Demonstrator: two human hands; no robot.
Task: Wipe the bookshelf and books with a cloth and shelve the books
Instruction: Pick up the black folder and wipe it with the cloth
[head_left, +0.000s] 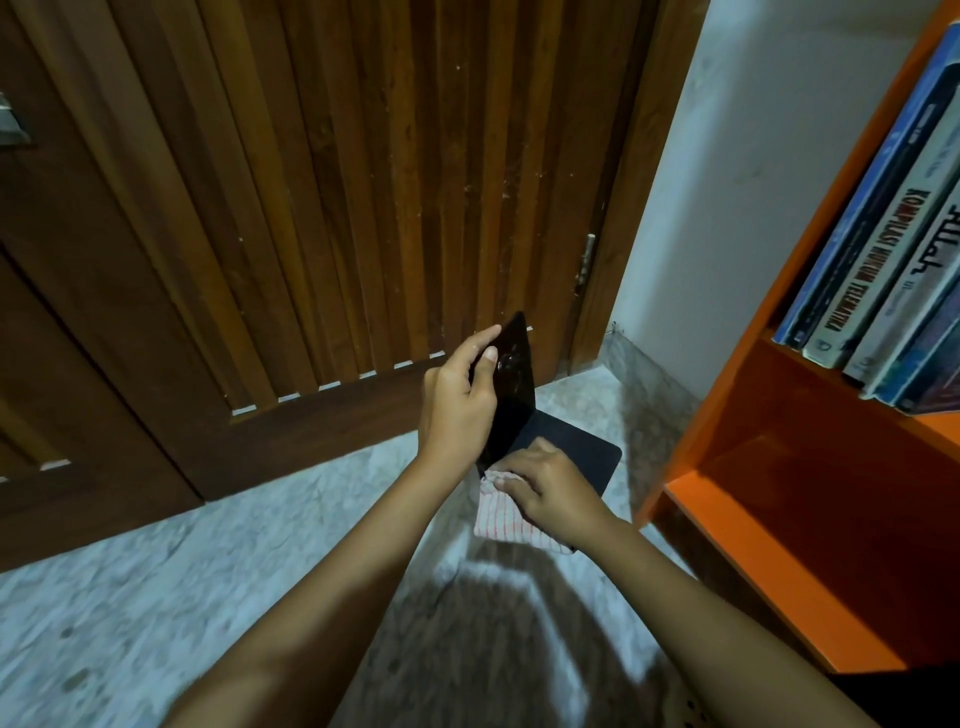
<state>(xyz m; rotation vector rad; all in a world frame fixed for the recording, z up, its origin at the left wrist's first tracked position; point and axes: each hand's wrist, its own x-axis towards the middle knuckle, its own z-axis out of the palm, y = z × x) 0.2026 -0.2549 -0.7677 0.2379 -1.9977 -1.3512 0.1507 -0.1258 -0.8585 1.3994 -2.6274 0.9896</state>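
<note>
The left hand (457, 405) holds a thin black book (511, 395) open, thumb and fingers pinched on the raised cover's edge, up in the air over the floor (156, 597) near the lower left corner of the orange bookshelf (779, 467). The right hand (550, 488) has its fingers curled tight on a striped cloth (506, 522), pressing it on the book's low inside corner. The book looks light, stiff and shiny (maybe slippery), so gripping the edges seems best, while the cloth looks soft and floppy.

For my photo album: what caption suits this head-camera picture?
Left hand holds a dark book open while right hand wipes it with a striped cloth.
</note>
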